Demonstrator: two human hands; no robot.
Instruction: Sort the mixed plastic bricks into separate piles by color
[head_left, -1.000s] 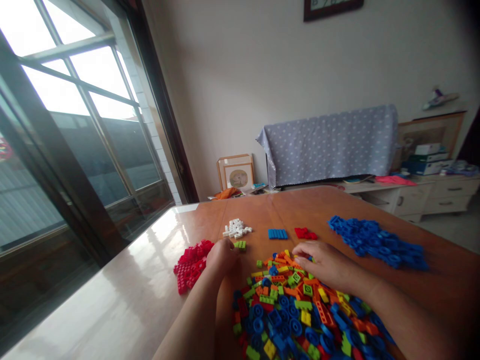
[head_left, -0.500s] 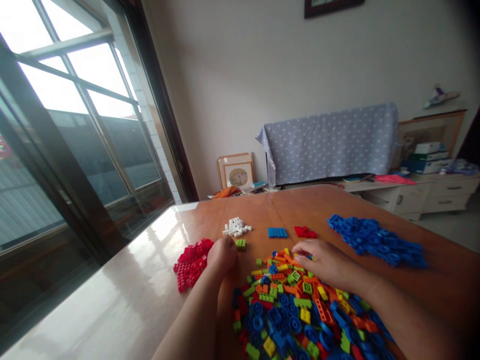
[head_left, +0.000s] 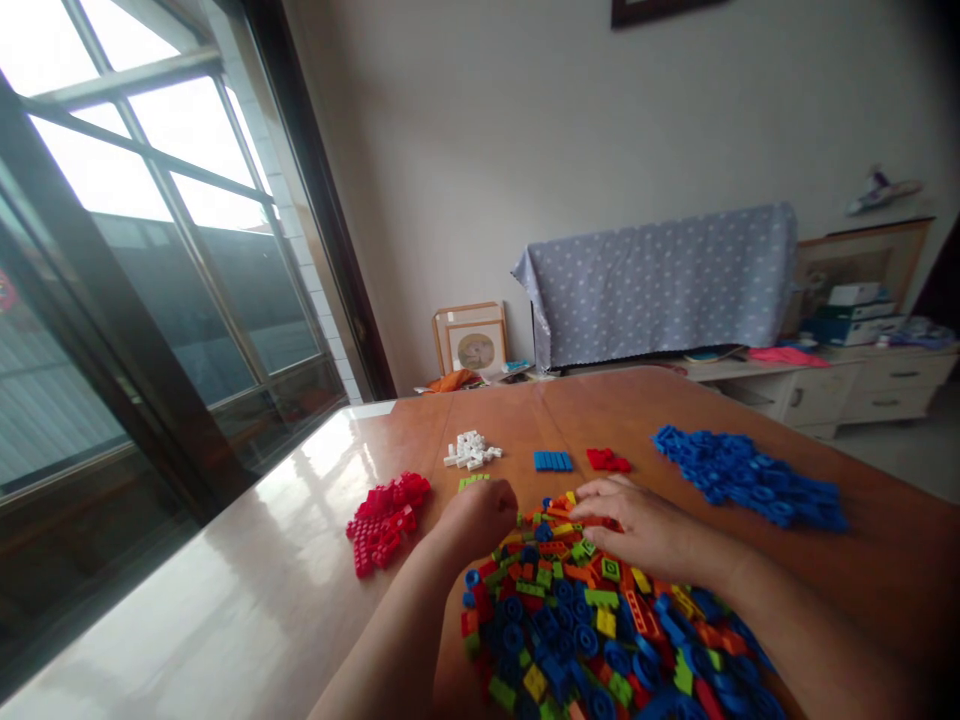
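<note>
A mixed pile of toy building bricks [head_left: 570, 620] in orange, blue, green, yellow and red lies in front of me. At its far left edge is my left hand [head_left: 480, 515], its fingers curled and turned away; whatever they hold, if anything, is hidden. My right hand [head_left: 637, 520] rests over the pile's far side, fingers stretched out and apart, fingertips among orange and yellow bricks. Just beyond my left hand, partly covered by it, sits a small group of lime green bricks [head_left: 474, 481].
Sorted groups lie around the pile: pinkish-red bricks [head_left: 386, 525] on the left, white bricks [head_left: 471, 450], a row of blue bricks [head_left: 553, 461] and a few red bricks [head_left: 607, 460] farther back, and a blue heap [head_left: 750, 475] on the right. All are on the brown table [head_left: 525, 400].
My left hand has moved right, from beside the green bricks to the edge of the mixed pile. The right hand has shifted slightly left, its fingers more spread.
</note>
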